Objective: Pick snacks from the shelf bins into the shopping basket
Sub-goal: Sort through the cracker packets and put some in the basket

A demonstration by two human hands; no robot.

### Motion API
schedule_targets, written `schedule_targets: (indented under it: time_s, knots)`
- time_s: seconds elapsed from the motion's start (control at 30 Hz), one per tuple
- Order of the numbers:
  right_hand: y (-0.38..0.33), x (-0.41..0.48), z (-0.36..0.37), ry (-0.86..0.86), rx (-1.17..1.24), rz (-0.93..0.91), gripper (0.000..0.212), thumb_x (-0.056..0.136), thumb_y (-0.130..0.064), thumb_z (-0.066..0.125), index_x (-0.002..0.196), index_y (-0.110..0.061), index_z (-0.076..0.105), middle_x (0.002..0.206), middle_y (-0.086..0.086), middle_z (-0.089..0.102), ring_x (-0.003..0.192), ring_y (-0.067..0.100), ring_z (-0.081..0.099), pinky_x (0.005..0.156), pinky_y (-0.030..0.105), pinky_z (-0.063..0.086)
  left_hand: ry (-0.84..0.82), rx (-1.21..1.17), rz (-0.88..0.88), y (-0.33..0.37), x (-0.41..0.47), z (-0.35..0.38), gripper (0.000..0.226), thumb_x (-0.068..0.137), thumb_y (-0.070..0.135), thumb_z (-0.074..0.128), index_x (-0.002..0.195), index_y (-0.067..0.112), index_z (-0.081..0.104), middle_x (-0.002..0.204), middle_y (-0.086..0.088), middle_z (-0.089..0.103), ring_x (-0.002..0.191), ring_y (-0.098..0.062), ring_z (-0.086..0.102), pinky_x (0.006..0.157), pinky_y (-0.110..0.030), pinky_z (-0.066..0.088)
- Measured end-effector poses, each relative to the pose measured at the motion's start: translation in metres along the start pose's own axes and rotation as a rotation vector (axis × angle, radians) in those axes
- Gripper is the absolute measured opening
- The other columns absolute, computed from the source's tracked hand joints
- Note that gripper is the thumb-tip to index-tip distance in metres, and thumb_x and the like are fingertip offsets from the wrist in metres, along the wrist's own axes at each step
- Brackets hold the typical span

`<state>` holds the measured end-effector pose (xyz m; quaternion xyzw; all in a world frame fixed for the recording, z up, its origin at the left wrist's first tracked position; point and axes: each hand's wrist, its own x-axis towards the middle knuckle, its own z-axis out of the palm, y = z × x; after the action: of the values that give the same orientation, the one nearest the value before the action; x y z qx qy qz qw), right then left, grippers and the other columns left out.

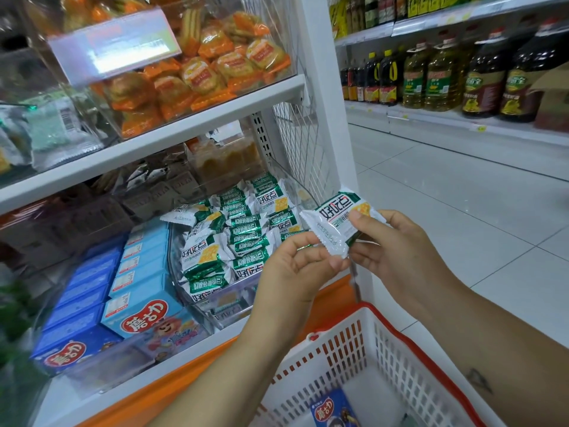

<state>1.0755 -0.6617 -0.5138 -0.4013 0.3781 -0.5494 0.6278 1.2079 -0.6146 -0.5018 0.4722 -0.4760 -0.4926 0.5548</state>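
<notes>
Currently we face the white metal shelf point(172, 131). Below our forearms sits the white plastic lattice shopping basket point(409, 343) with a red rim, one blue snack box point(334, 409) lying inside. On the lower shelf, the clear plastic bin point(228, 306) holds many wrapped packets. Our left hand point(295, 266) pinches the lower sealed edge of one green-and-white cracker packet point(335, 223); our right hand point(397, 245) pinches its right side. We hold it in the air, just right of the bin.

Shop: stocked shelves point(184, 124), oil bottles point(440, 78)
</notes>
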Motion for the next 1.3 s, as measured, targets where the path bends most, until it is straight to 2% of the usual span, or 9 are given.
schedule_targets:
  time_s: [0.13, 0.27, 0.37, 0.47, 0.67, 0.8, 0.93, 1.1, 1.3]
  knots:
    - [-0.006, -0.003, 0.000, -0.003, -0.116, -0.076, 0.022, 0.086, -0.027, 0.066, 0.103, -0.018, 0.055, 0.098, 0.005, 0.074, 0.082, 0.017, 0.073, 0.074, 0.033, 0.057, 0.028, 0.007, -0.074, 0.003, -0.003, -0.005, 0.026, 0.084, -0.002, 0.061, 0.107, 0.009, 0.059, 0.084, -0.008, 0.073, 0.080, -0.018, 0.070, 0.081, -0.029, 0.057]
    - [-0.013, -0.008, -0.001, -0.010, -0.384, -0.331, 0.021, 0.083, -0.019, 0.070, 0.090, -0.027, 0.052, 0.095, -0.010, 0.071, 0.081, 0.004, 0.070, 0.057, 0.016, 0.053, 0.048, -0.023, -0.307, 0.008, -0.002, -0.014, 0.025, 0.095, 0.028, 0.050, 0.110, 0.013, 0.064, 0.098, -0.005, 0.074, 0.091, -0.020, 0.071, 0.088, -0.039, 0.055]
    - [-0.011, -0.014, 0.003, -0.225, -0.599, -0.449, 0.031, 0.080, -0.006, 0.071, 0.084, -0.033, 0.056, 0.103, -0.018, 0.067, 0.094, -0.001, 0.065, 0.072, 0.015, 0.054, -0.008, -0.179, -0.396, 0.017, 0.001, -0.021, 0.054, 0.084, 0.050, 0.046, 0.116, 0.010, 0.063, 0.103, -0.013, 0.073, 0.089, -0.022, 0.071, 0.085, -0.042, 0.055]
    - [-0.007, -0.016, 0.004, -0.397, -0.734, -0.460, 0.037, 0.078, 0.001, 0.068, 0.083, -0.035, 0.061, 0.115, -0.028, 0.060, 0.113, -0.003, 0.056, 0.089, 0.009, 0.046, -0.018, -0.219, -0.372, 0.020, 0.002, -0.027, 0.047, 0.080, 0.033, 0.057, 0.118, 0.006, 0.060, 0.106, -0.019, 0.071, 0.089, -0.025, 0.071, 0.078, -0.038, 0.058]
    - [-0.004, -0.007, 0.003, -0.188, -0.486, -0.222, 0.027, 0.080, -0.028, 0.070, 0.103, -0.041, 0.060, 0.113, -0.019, 0.064, 0.111, 0.005, 0.058, 0.095, 0.034, 0.050, -0.147, -0.138, -0.262, 0.018, -0.007, -0.032, 0.033, 0.081, 0.008, 0.056, 0.113, 0.009, 0.060, 0.102, -0.017, 0.072, 0.083, -0.024, 0.071, 0.073, -0.033, 0.059]
    - [-0.001, -0.003, 0.001, -0.241, -0.348, -0.014, 0.016, 0.081, -0.029, 0.069, 0.095, -0.021, 0.072, 0.097, -0.001, 0.074, 0.095, 0.019, 0.069, 0.092, 0.045, 0.053, -0.237, -0.043, -0.174, 0.012, -0.010, -0.032, 0.039, 0.084, 0.007, 0.055, 0.122, 0.013, 0.057, 0.112, -0.020, 0.068, 0.092, -0.027, 0.069, 0.074, -0.031, 0.059]
    - [-0.001, -0.003, -0.001, -0.247, -0.245, 0.070, 0.009, 0.085, -0.017, 0.067, 0.090, -0.013, 0.073, 0.093, 0.006, 0.074, 0.092, 0.023, 0.070, 0.091, 0.046, 0.054, -0.255, 0.001, -0.141, 0.011, -0.008, -0.031, 0.039, 0.085, 0.004, 0.054, 0.122, 0.012, 0.055, 0.112, -0.016, 0.069, 0.097, -0.029, 0.069, 0.076, -0.031, 0.058]
    - [-0.002, -0.004, -0.001, -0.180, -0.319, -0.003, 0.012, 0.080, -0.024, 0.072, 0.090, -0.017, 0.069, 0.088, 0.002, 0.075, 0.093, 0.024, 0.069, 0.092, 0.049, 0.052, -0.224, -0.016, -0.159, 0.010, -0.008, -0.028, 0.035, 0.086, -0.001, 0.053, 0.119, 0.009, 0.057, 0.098, -0.013, 0.072, 0.082, -0.022, 0.071, 0.067, -0.028, 0.058]
    - [-0.009, -0.004, -0.002, -0.158, -0.301, 0.012, 0.017, 0.077, -0.020, 0.074, 0.089, -0.016, 0.062, 0.085, 0.003, 0.075, 0.080, 0.022, 0.071, 0.076, 0.038, 0.056, -0.004, -0.174, -0.213, 0.014, 0.002, -0.028, 0.053, 0.071, 0.014, 0.064, 0.123, 0.009, 0.057, 0.105, -0.017, 0.070, 0.084, -0.024, 0.070, 0.073, -0.033, 0.060]
